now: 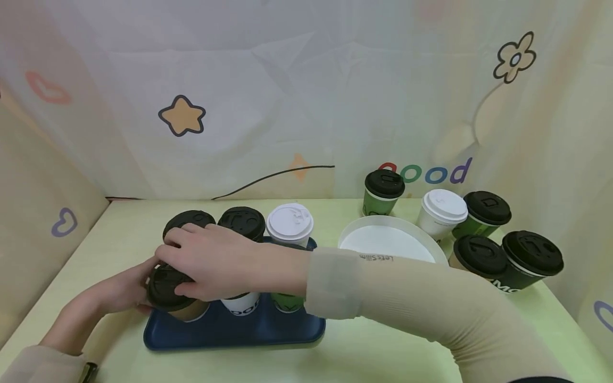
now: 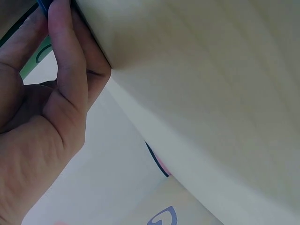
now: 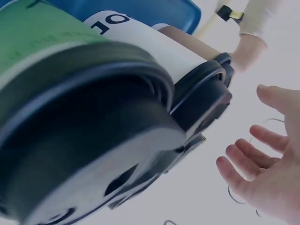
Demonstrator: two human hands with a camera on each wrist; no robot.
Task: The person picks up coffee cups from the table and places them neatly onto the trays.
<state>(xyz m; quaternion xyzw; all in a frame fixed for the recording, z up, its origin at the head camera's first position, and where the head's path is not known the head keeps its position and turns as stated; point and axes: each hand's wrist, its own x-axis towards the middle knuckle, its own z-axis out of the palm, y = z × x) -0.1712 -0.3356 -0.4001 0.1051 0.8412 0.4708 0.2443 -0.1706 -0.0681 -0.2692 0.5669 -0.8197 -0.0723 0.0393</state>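
A dark blue tray (image 1: 230,335) carries several lidded paper cups in two rows. At its left end, my left hand (image 1: 125,287) is beside the front-left tan cup (image 1: 189,313); in the left wrist view, its thumb and fingers meet at a dark blue edge. My right hand (image 1: 215,260) reaches across above the left cups, its fingers over the black lid (image 1: 167,287). In the right wrist view, that hand's fingers are spread with nothing between them. The right forearm partly hides a green cup (image 1: 287,303) and a white cup (image 3: 154,42).
Right of the tray sits a round white tray (image 1: 385,242), partly behind my right sleeve. Around it stand a green cup with black lid (image 1: 383,191), a white-lidded cup (image 1: 440,213) and several black-lidded cups (image 1: 531,258). A printed curtain (image 1: 287,106) closes the back.
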